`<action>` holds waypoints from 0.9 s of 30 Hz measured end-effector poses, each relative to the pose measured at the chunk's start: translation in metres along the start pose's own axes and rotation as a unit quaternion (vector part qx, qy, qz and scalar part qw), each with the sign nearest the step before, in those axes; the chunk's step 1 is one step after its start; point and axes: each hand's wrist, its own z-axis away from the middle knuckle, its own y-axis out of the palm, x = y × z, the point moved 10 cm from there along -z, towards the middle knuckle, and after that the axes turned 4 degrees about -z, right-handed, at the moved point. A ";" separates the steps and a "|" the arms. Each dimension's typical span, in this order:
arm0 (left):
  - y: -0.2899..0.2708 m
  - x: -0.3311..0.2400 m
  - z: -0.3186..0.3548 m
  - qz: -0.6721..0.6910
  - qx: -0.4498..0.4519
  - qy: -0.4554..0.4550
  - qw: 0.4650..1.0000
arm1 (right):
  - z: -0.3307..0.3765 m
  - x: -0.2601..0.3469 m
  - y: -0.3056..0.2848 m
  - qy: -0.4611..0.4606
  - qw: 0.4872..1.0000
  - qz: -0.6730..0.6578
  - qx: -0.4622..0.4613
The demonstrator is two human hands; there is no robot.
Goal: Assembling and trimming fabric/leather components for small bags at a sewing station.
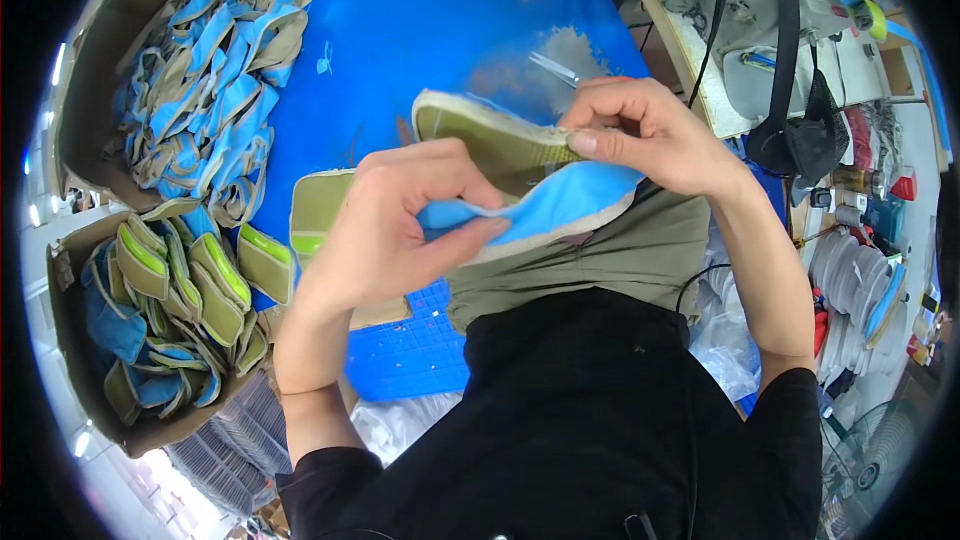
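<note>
Boxes [110,70] of fabric pieces fill the frame's left; both hands, left hand [400,230] and right hand [640,135], pinch a blue-and-olive fabric piece [545,195] above the blue table [400,30].

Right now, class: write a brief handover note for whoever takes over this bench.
Left hand: pinching the blue lining of the olive-and-blue fabric piece.
Right hand: gripping the same piece at its olive top edge.
Piece is held above the blue table.
Two cardboard boxes at left: upper box holds loose pieces, lower box holds folded ones.
Left: the piece in hand is not yet in either box.
</note>
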 end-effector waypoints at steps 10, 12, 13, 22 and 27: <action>-0.013 -0.021 -0.012 -0.155 -0.032 0.107 0.982 | -0.006 0.000 0.009 -0.012 1.000 -0.009 0.009; -0.009 -0.014 -0.018 -0.157 -0.010 0.104 0.982 | -0.007 0.005 0.011 -0.029 0.999 0.015 0.015; -0.005 -0.008 -0.020 -0.153 0.013 0.094 0.984 | -0.007 0.005 0.010 -0.022 1.000 0.016 0.009; -0.012 0.010 -0.012 -0.102 -0.016 0.026 0.994 | 0.007 0.040 0.010 -0.154 0.971 0.160 -0.093; -0.014 0.003 -0.011 -0.130 -0.024 0.042 0.990 | 0.011 0.050 0.023 -0.183 0.921 0.323 -0.117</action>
